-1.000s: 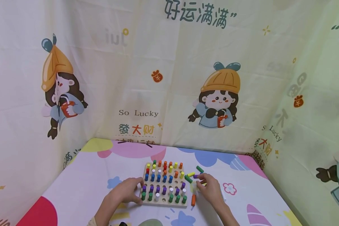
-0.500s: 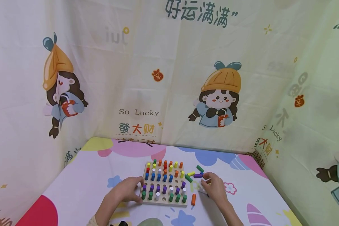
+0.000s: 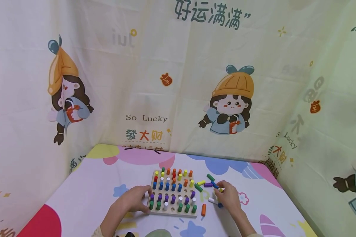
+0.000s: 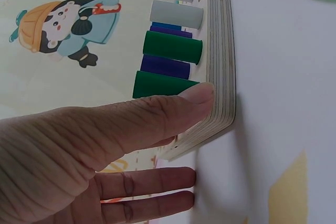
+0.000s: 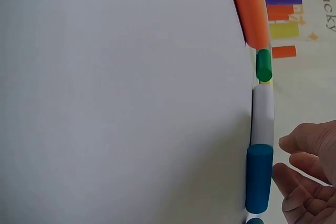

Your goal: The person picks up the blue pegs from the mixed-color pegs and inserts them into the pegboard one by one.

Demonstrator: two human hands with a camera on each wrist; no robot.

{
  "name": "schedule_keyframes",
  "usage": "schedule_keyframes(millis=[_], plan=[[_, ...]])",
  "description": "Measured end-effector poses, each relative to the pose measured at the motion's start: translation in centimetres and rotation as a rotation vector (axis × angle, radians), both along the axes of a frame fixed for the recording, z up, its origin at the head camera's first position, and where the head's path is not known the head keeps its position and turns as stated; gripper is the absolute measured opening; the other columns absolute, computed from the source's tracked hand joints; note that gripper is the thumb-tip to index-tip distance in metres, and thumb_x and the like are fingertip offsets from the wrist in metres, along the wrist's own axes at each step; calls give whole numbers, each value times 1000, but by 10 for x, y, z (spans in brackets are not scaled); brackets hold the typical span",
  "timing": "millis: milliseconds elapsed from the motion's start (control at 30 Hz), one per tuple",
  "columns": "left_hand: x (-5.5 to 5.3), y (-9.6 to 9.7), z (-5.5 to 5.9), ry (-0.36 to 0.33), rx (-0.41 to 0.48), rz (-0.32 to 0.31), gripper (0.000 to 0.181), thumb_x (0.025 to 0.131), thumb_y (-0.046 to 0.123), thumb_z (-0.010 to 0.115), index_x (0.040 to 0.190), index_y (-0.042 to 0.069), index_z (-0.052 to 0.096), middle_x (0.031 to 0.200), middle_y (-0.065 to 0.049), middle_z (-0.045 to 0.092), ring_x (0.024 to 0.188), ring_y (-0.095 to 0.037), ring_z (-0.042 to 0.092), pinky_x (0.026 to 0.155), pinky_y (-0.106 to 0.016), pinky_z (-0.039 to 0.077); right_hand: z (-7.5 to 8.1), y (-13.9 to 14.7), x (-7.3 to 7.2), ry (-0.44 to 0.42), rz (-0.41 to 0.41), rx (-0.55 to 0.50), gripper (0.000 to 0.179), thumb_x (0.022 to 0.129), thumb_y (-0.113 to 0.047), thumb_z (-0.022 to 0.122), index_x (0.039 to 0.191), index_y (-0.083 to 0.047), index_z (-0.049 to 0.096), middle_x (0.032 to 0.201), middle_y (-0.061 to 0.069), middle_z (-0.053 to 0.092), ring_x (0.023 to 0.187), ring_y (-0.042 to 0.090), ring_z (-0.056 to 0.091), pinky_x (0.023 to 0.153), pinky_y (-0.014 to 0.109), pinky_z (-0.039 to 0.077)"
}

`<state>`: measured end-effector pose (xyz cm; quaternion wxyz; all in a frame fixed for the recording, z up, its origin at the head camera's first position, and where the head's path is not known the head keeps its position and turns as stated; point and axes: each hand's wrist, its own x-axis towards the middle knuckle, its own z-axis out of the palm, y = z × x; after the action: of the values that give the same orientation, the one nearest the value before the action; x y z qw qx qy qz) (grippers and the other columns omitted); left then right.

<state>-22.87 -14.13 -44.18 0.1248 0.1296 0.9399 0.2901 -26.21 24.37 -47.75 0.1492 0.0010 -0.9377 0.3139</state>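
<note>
Pale wood shows on the pegboard (image 3: 172, 214), lying on the tabletop (image 3: 92, 184) with upright pegs (image 3: 180, 207) in its holes. At its near-left corner rests the left hand (image 3: 134, 199), fingers spread wide. Right of the pegboard is the right hand (image 3: 229, 197), fingers bent with a narrow gap; whether they touch the blue peg (image 3: 214, 185) I cannot tell. Beside the pegboard's near-right corner lies an orange peg (image 3: 203, 210).
</note>
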Motion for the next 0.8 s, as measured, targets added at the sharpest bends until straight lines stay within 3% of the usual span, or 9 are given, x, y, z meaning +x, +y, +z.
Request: schedule_keyframes(millis=[400,800], plan=[[-1,0,-1,-2,-8,-2,44,71,20,94,104,18,65,100,-5,67,91,-25,59,89,-54,54,-1,3,-11,-61,-20,49,23,83,-9,79,102,1,70,96,14,72,78,21,62,71,40,54],[-1,2,-1,1,-19,4,44,71,20,95,104,18,64,98,-4,66,90,-24,59,88,-53,54,-2,2,-18,-130,-30,53,19,84,-7,78,100,-1,70,91,8,70,80,22,57,72,36,50]])
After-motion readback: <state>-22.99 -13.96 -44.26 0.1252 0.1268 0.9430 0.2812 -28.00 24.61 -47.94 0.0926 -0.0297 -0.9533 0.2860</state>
